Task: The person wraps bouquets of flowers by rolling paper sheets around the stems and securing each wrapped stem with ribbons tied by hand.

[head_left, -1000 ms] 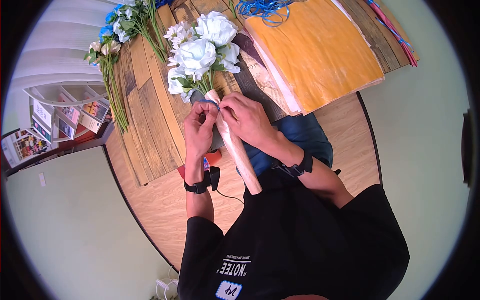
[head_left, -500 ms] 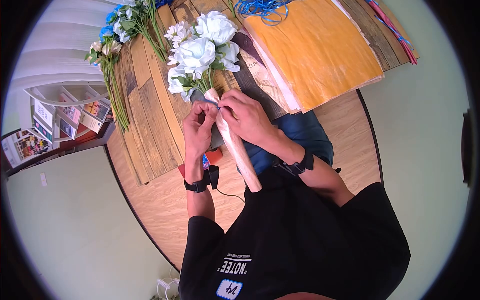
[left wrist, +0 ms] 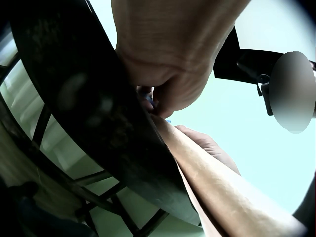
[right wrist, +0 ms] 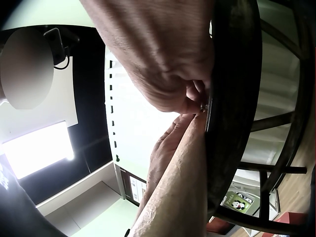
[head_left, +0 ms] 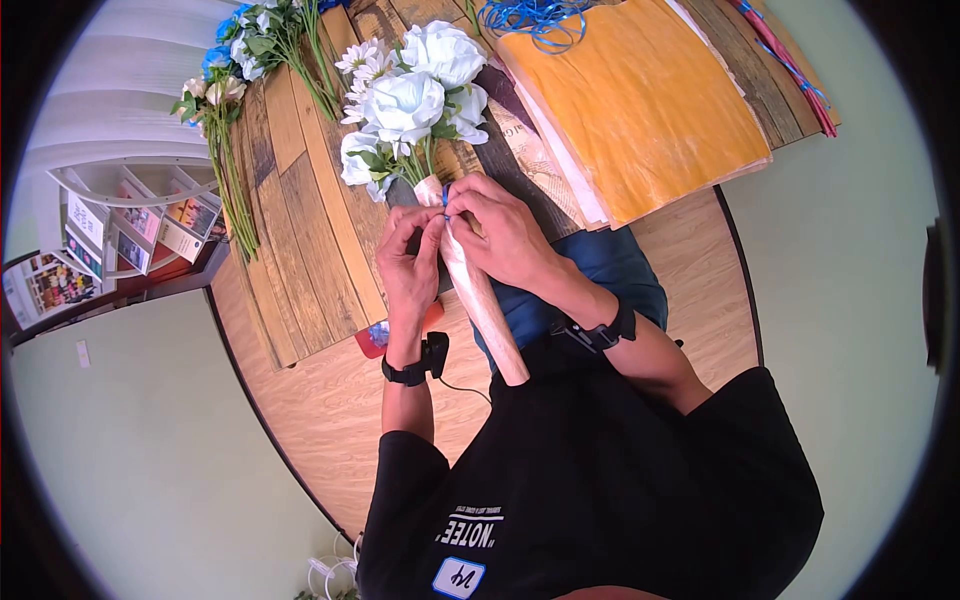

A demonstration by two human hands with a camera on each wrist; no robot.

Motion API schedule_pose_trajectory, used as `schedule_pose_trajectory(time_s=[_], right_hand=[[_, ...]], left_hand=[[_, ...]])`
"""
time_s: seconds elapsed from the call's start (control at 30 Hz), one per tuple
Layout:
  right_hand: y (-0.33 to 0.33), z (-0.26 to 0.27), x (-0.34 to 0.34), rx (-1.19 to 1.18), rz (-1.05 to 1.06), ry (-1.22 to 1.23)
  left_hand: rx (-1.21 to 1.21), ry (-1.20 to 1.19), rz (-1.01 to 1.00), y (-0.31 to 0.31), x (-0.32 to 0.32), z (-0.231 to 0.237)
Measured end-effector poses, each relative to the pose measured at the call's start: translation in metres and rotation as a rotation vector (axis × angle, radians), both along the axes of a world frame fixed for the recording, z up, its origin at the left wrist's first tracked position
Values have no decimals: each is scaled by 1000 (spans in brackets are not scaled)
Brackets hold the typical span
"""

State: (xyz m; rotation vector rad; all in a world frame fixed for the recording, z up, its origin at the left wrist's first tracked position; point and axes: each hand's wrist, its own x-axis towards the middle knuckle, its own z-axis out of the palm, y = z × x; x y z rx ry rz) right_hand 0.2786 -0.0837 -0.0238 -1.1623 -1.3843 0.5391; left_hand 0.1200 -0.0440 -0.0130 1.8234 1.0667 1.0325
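Note:
Pale blue-white artificial roses (head_left: pixel 405 105) and white daisies (head_left: pixel 366 65) form a bouquet lying at the table's front edge. Pinkish paper wraps its stems into a long tube (head_left: pixel 483 312), which reaches past the edge toward the person's body. My left hand (head_left: pixel 408 258) and right hand (head_left: pixel 503 232) meet near the top of the tube. Both pinch a thin blue ribbon (head_left: pixel 446 196) between thumb and fingers, at the front of the paper. In the left wrist view, a bit of blue ribbon (left wrist: pixel 150 100) shows at the left fingertips, close over the tube.
Sheets of orange wrapping paper (head_left: pixel 640 110) lie stacked at the right, with curled blue ribbon (head_left: pixel 535 20) on top. Loose flower stems (head_left: pixel 228 180) lie at the left. A red box (head_left: pixel 373 340) shows below the table edge. A magazine rack (head_left: pixel 140 225) stands further left.
Both hands and the bouquet have shifted slightly to the right. More blue ribbon shows at the right fingertips, and more of the red box shows beside the left wrist.

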Motion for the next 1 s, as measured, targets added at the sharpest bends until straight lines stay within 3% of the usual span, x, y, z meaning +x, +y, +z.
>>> schedule_pose_trajectory(time_s=[0.27,1.0], right_hand=[[1,-3,0,-24,7,32],[0,-2,-2,7,-31,10]], left_hand=[[90,54,23,-2,2,1],[-16,73,1,-1,-1,1]])
